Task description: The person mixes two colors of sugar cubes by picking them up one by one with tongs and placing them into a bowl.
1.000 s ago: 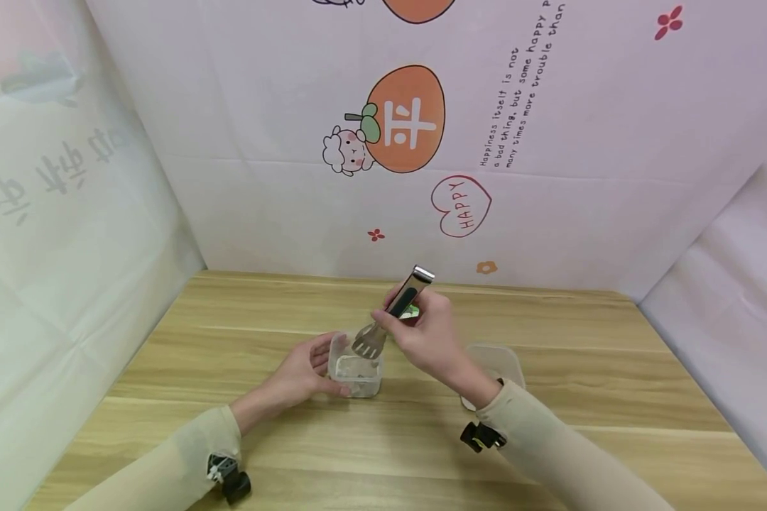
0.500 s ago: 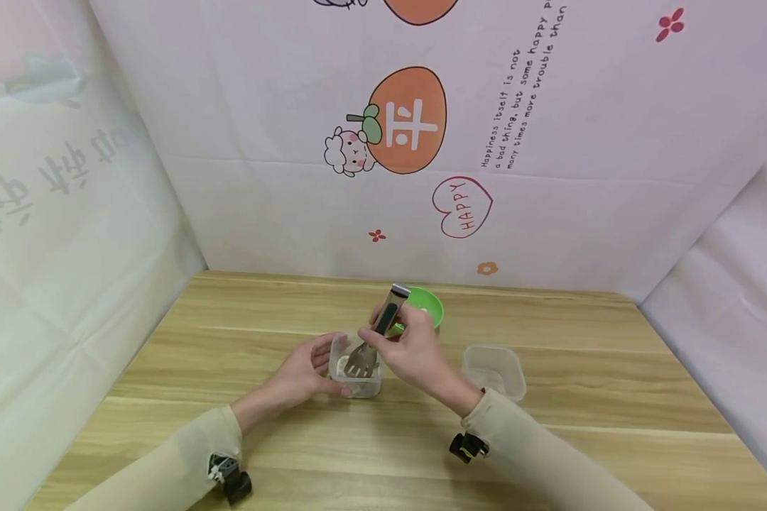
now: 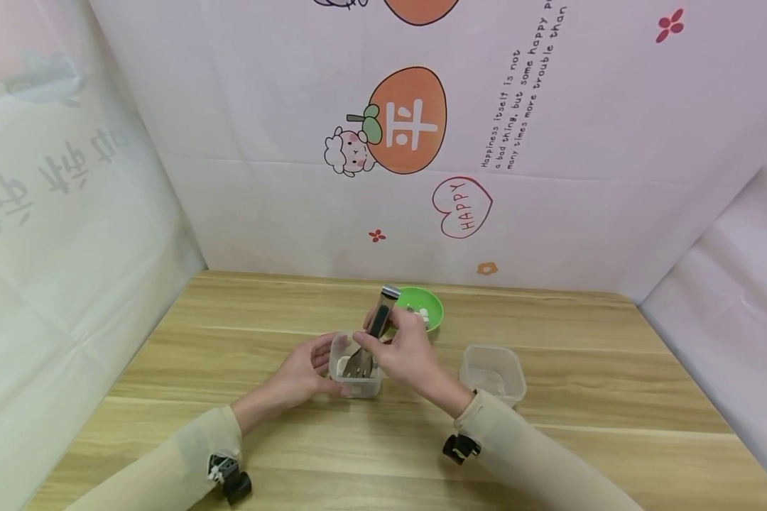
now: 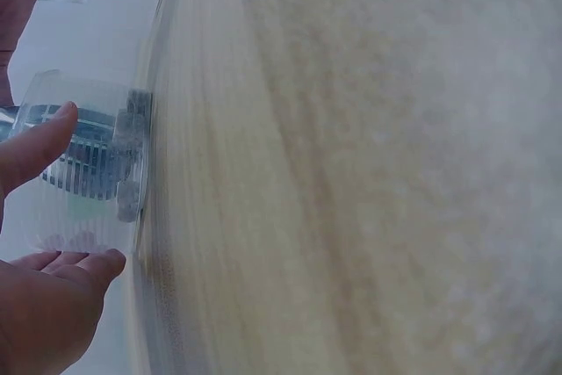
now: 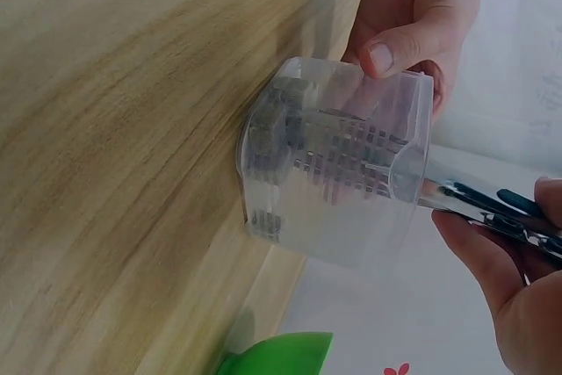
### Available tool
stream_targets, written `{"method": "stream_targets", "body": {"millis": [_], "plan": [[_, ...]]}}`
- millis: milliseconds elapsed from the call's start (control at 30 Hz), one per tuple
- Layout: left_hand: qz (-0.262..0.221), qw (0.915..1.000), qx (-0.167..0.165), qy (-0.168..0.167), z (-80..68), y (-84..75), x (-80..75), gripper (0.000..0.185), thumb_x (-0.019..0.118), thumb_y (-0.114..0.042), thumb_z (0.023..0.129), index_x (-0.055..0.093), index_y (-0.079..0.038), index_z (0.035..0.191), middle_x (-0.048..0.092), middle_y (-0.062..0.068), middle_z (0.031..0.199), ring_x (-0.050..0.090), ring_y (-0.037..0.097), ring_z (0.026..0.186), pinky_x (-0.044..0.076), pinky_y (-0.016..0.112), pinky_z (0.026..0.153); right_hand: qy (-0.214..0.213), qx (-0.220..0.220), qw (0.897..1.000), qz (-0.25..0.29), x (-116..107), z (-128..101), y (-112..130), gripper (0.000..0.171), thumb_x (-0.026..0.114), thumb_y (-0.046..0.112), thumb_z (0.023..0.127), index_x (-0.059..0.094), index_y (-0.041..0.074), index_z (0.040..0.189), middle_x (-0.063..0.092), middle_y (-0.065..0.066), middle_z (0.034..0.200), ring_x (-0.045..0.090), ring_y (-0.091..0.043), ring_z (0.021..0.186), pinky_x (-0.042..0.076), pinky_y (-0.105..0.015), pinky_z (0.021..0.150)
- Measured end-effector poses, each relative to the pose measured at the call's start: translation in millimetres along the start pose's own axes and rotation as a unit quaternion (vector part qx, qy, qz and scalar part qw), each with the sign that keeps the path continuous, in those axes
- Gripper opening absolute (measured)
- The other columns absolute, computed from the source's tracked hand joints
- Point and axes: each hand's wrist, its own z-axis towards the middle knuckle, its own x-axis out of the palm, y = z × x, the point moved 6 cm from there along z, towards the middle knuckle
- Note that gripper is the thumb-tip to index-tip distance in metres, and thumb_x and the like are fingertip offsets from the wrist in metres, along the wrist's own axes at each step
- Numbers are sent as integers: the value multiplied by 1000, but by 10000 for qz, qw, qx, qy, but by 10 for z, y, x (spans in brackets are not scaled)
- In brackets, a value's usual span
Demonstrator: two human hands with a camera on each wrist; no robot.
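From the head view I saw the left hand cupped around the near-left side of a clear tub in the middle of the table, thumb and fingers pressed to its walls. The right wrist view confirmed that: the thumb tip lay against the tub's upper rim, the rest of that hand behind the plastic and partly cut off by the frame edge.

My right hand clenched a pair of metal tongs around their middle, slanted down to the left, with the slotted tips inside the tub. Through the wall I could make out the slots of the tongs but not whether they had caught anything; the pale contents were too blurred to name. On the left wrist view, the tub was smeared, and only fingertips of the left hand showed.

Behind the right hand sat a green bowl, half hidden, with small white pieces inside. A second clear tub stood well apart to the right, its near corner covered by my sleeve.
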Motion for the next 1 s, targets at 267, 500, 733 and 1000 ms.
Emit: {"method": "stream_targets", "body": {"millis": [267,500,733,1000], "plan": [[68,10000,-48,-4,10,-2,-4,102,93,0,76,35,5,160,40,27,161,43,43,145,40,47,120,-256,20,9994,238,-25,22,-3,15,80,4,94,66,9,96,69,-1,88,68,-15,78,59,-27,57],[96,9999,-86,-61,-4,-6,1,102,94,0,75,36,4,160,41,26,161,43,43,146,40,47,120,-312,46,9992,228,-29,33,-50,15,81,3,92,67,8,96,69,-1,88,67,-15,77,59,-26,56],[-3,10000,40,38,-10,-2,6,101,92,1,76,35,6,159,40,26,162,42,43,146,39,46,121,-296,61,9994,156,-17,27,-77,16,81,2,92,66,9,94,68,-1,86,66,-15,76,55,-24,55],[40,10000,1,7,2,13,2,101,93,0,76,37,3,160,41,24,162,42,43,146,39,47,121,-330,-56,9994,117,-39,32,-69,15,80,2,93,66,8,95,69,-1,86,66,-15,75,57,-25,54]]}}
